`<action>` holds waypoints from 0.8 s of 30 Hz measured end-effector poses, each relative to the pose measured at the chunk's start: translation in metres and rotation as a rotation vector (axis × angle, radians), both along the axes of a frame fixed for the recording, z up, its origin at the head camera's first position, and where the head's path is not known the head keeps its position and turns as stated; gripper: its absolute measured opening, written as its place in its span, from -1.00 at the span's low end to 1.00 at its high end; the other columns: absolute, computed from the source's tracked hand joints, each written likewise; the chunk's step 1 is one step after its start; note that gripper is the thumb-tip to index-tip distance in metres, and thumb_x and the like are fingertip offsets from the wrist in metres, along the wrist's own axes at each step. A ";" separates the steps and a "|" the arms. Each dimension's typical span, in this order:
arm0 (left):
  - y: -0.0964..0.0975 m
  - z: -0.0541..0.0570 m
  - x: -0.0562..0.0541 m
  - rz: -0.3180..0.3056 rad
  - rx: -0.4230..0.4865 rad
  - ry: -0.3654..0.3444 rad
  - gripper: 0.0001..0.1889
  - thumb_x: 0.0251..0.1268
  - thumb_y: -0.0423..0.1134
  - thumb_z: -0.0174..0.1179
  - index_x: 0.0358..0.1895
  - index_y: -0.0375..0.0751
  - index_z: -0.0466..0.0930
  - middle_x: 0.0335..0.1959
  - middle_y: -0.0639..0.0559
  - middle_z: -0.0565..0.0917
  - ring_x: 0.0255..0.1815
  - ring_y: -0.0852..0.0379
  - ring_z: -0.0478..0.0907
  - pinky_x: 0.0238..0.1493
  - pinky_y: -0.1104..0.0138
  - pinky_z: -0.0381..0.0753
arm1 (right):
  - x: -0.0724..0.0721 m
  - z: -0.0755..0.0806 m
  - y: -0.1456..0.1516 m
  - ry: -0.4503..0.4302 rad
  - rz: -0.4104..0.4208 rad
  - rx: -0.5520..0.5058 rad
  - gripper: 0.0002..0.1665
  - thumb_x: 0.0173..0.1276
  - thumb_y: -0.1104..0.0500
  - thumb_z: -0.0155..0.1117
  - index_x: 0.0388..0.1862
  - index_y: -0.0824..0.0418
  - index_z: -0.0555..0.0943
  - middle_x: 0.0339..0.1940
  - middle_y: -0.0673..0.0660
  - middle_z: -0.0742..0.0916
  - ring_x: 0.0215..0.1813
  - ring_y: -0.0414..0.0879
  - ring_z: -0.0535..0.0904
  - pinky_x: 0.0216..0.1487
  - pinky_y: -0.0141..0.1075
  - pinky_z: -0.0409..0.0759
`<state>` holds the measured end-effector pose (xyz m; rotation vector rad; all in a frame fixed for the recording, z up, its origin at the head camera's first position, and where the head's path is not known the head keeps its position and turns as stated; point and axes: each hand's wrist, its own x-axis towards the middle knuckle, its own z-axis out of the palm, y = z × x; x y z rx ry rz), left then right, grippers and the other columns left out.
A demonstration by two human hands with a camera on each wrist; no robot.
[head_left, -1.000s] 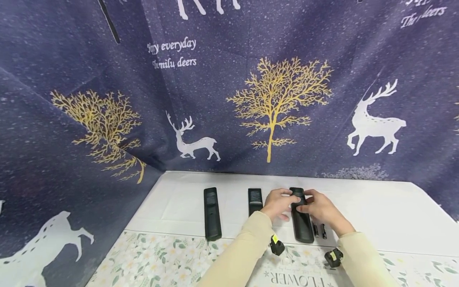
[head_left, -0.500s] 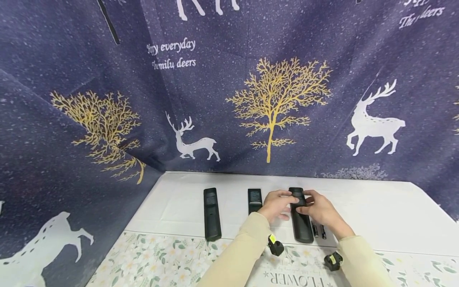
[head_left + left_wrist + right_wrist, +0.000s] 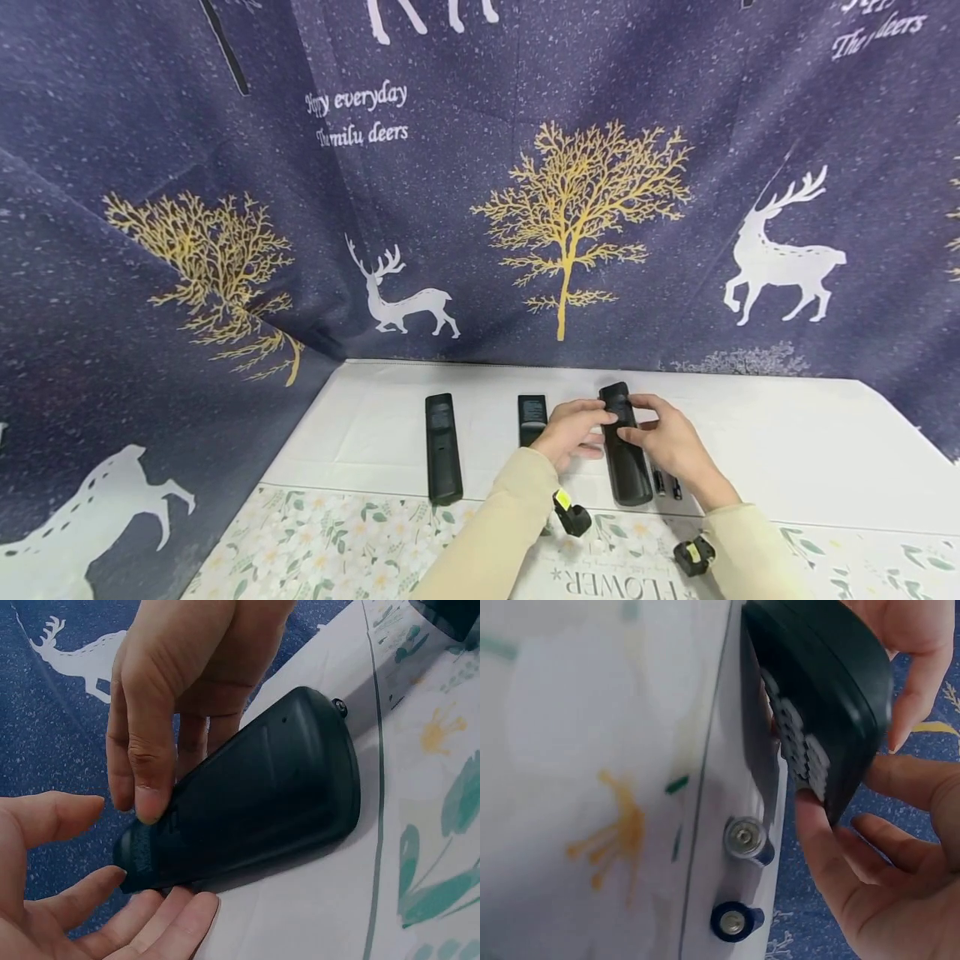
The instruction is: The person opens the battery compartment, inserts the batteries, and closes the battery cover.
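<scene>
My right hand pinches a black remote control between thumb and fingers along its right side. The remote lies back up with its far end raised and tilted. In the right wrist view, its light buttons face down towards the table. My left hand is at the far left edge of the remote. In the left wrist view its fingers are loosely extended right at that edge, thumb apart. Two small batteries, one nearer the remote and one with a dark rim, lie to the right.
Two more black remotes lie on the white table: one at the left, another partly hidden behind my left arm. A floral cloth covers the front. A dark blue curtain hangs behind.
The far end of the remote has risen and shifted slightly left, with my right hand still gripping it. My left hand has moved slightly left.
</scene>
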<state>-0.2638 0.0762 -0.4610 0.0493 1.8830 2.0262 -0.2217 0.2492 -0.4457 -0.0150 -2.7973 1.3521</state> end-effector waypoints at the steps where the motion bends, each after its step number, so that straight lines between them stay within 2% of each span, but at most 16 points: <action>1: 0.000 0.000 0.000 0.007 0.014 -0.003 -0.52 0.30 -0.28 0.40 0.30 -0.22 0.68 0.12 -0.16 0.73 -0.02 -0.20 0.76 -0.06 -0.01 0.81 | 0.001 0.001 -0.001 0.005 -0.005 -0.006 -0.19 0.46 0.19 0.45 0.57 0.41 0.34 0.38 0.52 0.56 0.20 0.39 0.66 -0.03 0.10 0.75; 5: -0.001 0.002 0.001 0.038 0.067 -0.002 -0.50 0.31 -0.31 0.40 0.33 -0.21 0.65 0.03 -0.15 0.75 -0.04 -0.21 0.77 -0.10 -0.03 0.82 | 0.004 0.003 -0.003 0.028 -0.020 -0.039 -0.22 0.47 0.22 0.44 0.56 0.42 0.36 0.24 0.52 0.65 0.16 0.37 0.69 -0.02 0.09 0.75; 7: -0.002 0.003 0.002 0.055 0.076 0.007 -0.47 0.31 -0.32 0.40 0.37 -0.20 0.62 -0.02 -0.10 0.75 -0.08 -0.17 0.78 -0.11 -0.03 0.82 | 0.006 0.005 -0.003 0.046 -0.021 -0.054 -0.23 0.47 0.22 0.44 0.55 0.43 0.37 0.31 0.52 0.61 0.18 0.37 0.68 0.00 0.08 0.75; 11: -0.002 0.004 0.003 0.069 0.081 0.039 -0.38 0.29 -0.35 0.41 0.45 -0.16 0.56 0.01 -0.04 0.76 -0.12 -0.09 0.77 -0.11 -0.02 0.82 | 0.010 0.005 -0.003 0.077 -0.022 -0.071 -0.23 0.47 0.18 0.46 0.54 0.41 0.40 0.47 0.50 0.49 0.24 0.38 0.66 0.00 0.02 0.73; 14: -0.003 0.003 0.005 0.080 0.087 0.054 -0.37 0.28 -0.35 0.42 0.45 -0.09 0.57 0.03 -0.01 0.75 -0.13 -0.07 0.76 -0.10 -0.04 0.81 | 0.013 0.005 -0.002 0.080 -0.014 -0.085 -0.23 0.48 0.15 0.46 0.54 0.39 0.40 0.48 0.49 0.48 0.25 0.37 0.66 0.00 -0.02 0.71; 18: -0.004 0.002 0.006 0.092 0.091 0.077 -0.42 0.30 -0.36 0.40 0.40 0.05 0.63 -0.03 0.01 0.73 -0.16 -0.05 0.74 -0.14 -0.05 0.81 | 0.018 0.007 -0.004 0.088 -0.002 -0.109 -0.23 0.49 0.13 0.47 0.55 0.36 0.41 0.47 0.48 0.50 0.22 0.32 0.68 0.02 -0.04 0.69; 24: -0.008 0.005 0.007 0.058 0.119 0.124 -0.38 0.30 -0.40 0.36 0.39 0.22 0.64 -0.07 -0.01 0.68 -0.21 -0.04 0.73 -0.24 -0.02 0.82 | 0.024 0.013 -0.005 0.094 0.021 -0.152 -0.22 0.51 0.11 0.45 0.59 0.29 0.39 0.46 0.45 0.51 0.24 0.30 0.68 0.08 0.01 0.71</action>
